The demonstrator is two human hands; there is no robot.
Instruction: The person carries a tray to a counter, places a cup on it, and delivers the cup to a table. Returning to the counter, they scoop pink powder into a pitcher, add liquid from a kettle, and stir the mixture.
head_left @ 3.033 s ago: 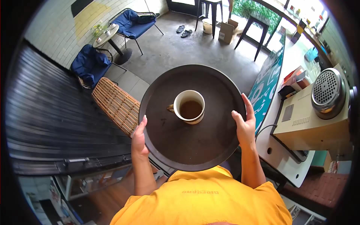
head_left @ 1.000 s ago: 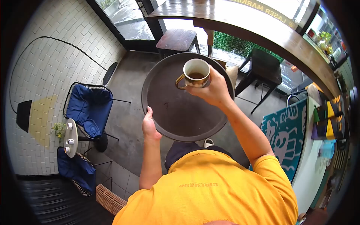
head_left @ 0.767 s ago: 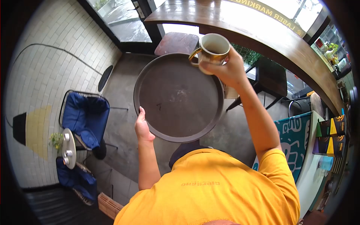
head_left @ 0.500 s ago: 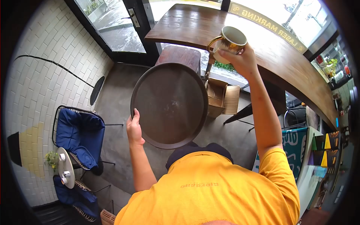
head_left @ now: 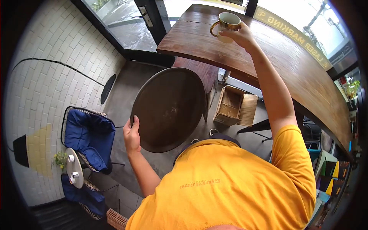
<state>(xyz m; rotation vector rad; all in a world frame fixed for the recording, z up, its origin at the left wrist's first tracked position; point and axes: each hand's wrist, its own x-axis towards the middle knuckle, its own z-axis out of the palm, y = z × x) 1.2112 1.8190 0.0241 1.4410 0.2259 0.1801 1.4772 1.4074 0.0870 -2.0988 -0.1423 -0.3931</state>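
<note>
My left hand (head_left: 132, 137) grips the rim of a large round dark brown serving tray (head_left: 168, 111), thumb on its upper face and the other fingers hidden beneath. The tray is tilted and carries nothing. Out at arm's length, my right hand (head_left: 238, 36) is closed around a mug (head_left: 229, 22) with a white inside, a gold-patterned outside and a gold handle pointing left. The mug is upright and overlaps the long wooden counter (head_left: 214, 48) in this view.
A stool with a reddish-brown seat (head_left: 193, 71) and an open cardboard box (head_left: 232, 105) stand below the counter. To the left are blue-cushioned chairs (head_left: 86, 140) and a small round table (head_left: 78, 176) with white cups. Ahead is a glass door (head_left: 126, 28).
My right hand has carried the mug forward, over the counter. The tray has tilted more in my left hand. My body has moved closer to the counter, and the view has shifted.
</note>
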